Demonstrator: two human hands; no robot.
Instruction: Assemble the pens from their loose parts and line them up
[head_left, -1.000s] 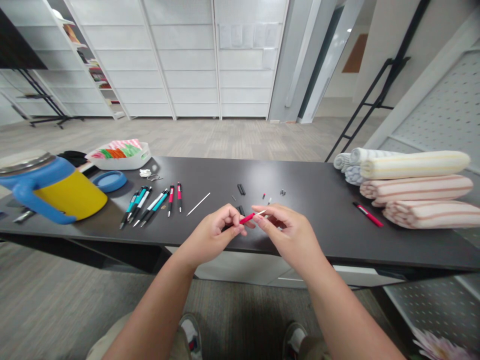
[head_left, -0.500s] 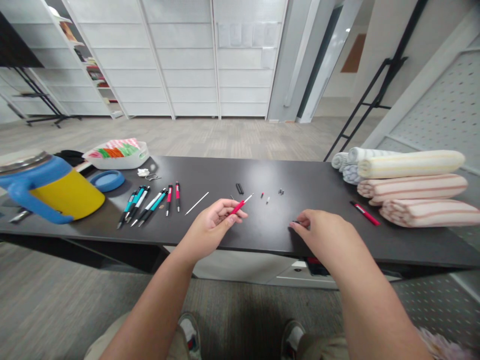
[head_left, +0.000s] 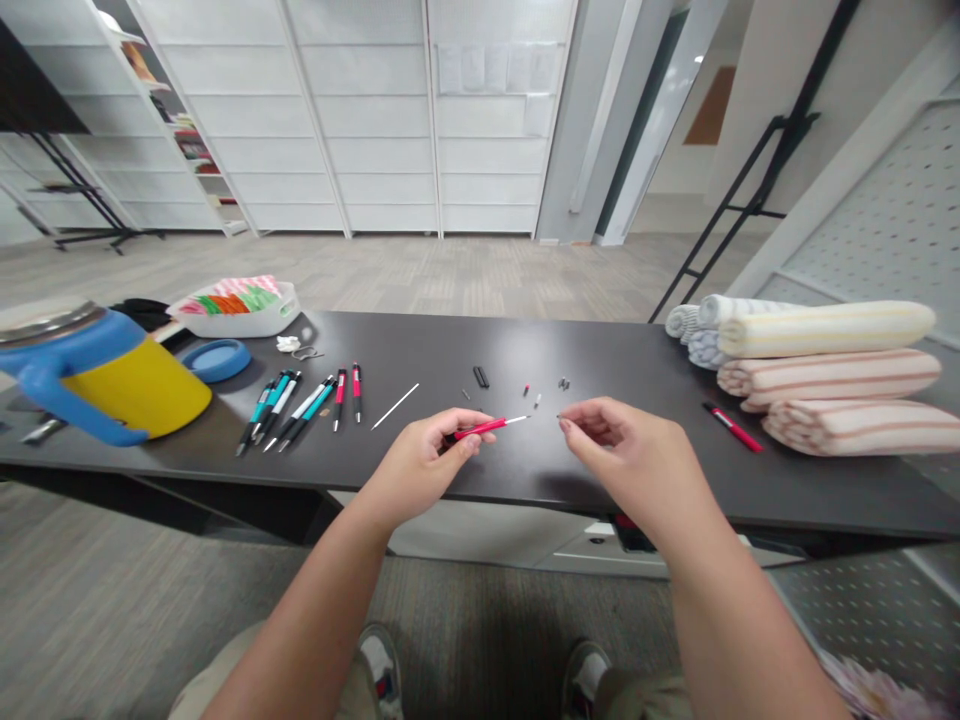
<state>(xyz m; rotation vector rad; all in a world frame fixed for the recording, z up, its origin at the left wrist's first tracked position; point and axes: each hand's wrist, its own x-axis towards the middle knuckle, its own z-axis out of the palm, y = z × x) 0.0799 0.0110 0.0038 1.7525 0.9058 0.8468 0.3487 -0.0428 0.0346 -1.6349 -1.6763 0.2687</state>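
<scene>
My left hand is closed around a red pen barrel, held tilted above the dark table. A thin white refill sticks out of the barrel's right end, pointing toward my other hand. My right hand pinches a tiny dark piece at its fingertips, too small to name, a short gap from the refill's tip. Beyond the hands lie black pen grips, a small red part, a small pale part and several little metal pieces. Left of them rests a thin white rod.
Several teal and white pens and two red pens lie to the left, near a blue and yellow jug, a blue lid and a white basket. Rolled towels and a red pen piece are at right.
My right hand has risen off the tabletop and moved left with the tiny piece. My left hand has turned the pen to lie flatter, its refill pointing right.
</scene>
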